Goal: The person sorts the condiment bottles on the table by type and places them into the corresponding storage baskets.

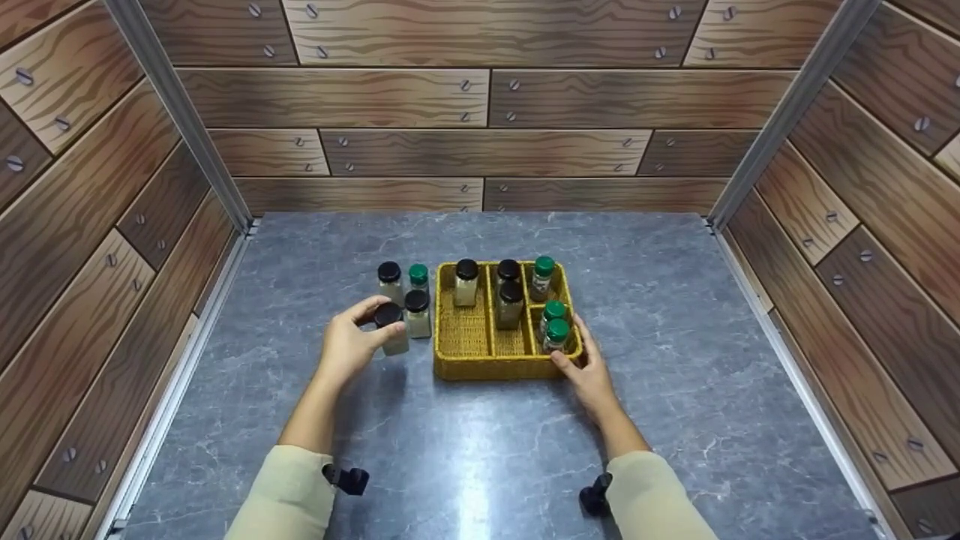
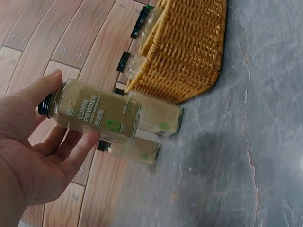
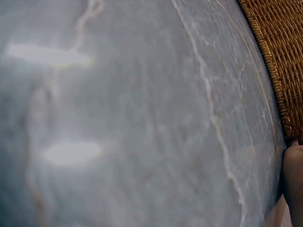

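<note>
My left hand (image 1: 350, 341) pinches a glass spice jar (image 2: 97, 111) with a black lid, labelled cumin powder, between thumb and fingers. In the left wrist view the jar appears raised off the tabletop, beside the basket. Just behind it stand two more black-lidded jars (image 1: 418, 319) and a green-lidded one (image 1: 419, 276). My right hand (image 1: 592, 379) holds the front right corner of the woven basket (image 1: 495, 369), thumb at the front rim, fingers along the right side. Black-lidded jars (image 1: 466, 289) stand in its left and middle compartments, green-lidded jars (image 1: 541, 281) in the two right ones.
The grey marbled tabletop (image 1: 675, 337) lies under everything and reflects light in front of the basket. Wood-patterned walls (image 1: 480, 97) with metal corner rails (image 1: 780, 127) enclose the back and both sides.
</note>
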The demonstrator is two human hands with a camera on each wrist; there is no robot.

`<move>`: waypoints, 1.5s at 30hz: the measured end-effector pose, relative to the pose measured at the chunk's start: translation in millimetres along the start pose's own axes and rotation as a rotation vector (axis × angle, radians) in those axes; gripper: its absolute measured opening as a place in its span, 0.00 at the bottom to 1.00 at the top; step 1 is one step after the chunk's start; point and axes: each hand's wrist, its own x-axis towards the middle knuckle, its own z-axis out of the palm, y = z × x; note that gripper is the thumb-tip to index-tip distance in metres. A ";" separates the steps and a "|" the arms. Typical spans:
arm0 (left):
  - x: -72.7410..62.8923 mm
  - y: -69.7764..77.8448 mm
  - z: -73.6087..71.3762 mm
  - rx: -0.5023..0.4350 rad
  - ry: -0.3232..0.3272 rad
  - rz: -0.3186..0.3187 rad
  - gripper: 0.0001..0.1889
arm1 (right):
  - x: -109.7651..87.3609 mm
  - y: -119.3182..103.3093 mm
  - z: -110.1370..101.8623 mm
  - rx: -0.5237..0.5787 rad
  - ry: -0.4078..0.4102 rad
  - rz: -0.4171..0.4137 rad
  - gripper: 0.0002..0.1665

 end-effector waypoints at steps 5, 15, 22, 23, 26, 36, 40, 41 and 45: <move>-0.8 7.9 4.5 -0.002 0.009 0.045 0.27 | 0.1 -0.1 -1.1 0.012 0.002 0.009 0.51; 0.7 22.7 17.8 -0.028 -0.002 0.096 0.27 | 0.4 1.1 -5.2 0.009 0.013 0.001 0.50; 0.7 31.9 27.3 -0.045 -0.012 0.104 0.27 | 1.7 0.2 -4.8 0.002 0.015 -0.015 0.50; 0.7 33.3 28.5 -0.046 -0.018 0.101 0.27 | 1.9 0.2 -4.6 0.001 0.015 -0.018 0.50; 0.6 36.2 32.2 -0.058 -0.035 0.082 0.28 | 1.7 1.1 -3.4 -0.003 0.015 -0.011 0.50; -0.1 35.5 44.9 -0.070 -0.051 0.115 0.27 | 0.5 3.0 -1.5 0.013 0.004 0.002 0.50; -0.7 37.2 48.8 -0.063 -0.061 0.115 0.26 | 0.3 2.4 -0.9 0.011 0.003 -0.002 0.50; -0.6 37.9 49.8 -0.061 -0.065 0.113 0.26 | 0.1 1.9 -0.6 0.009 0.003 -0.002 0.50; -0.3 43.0 53.6 -0.045 -0.097 0.103 0.26 | -0.2 0.5 0.0 0.003 0.003 -0.007 0.51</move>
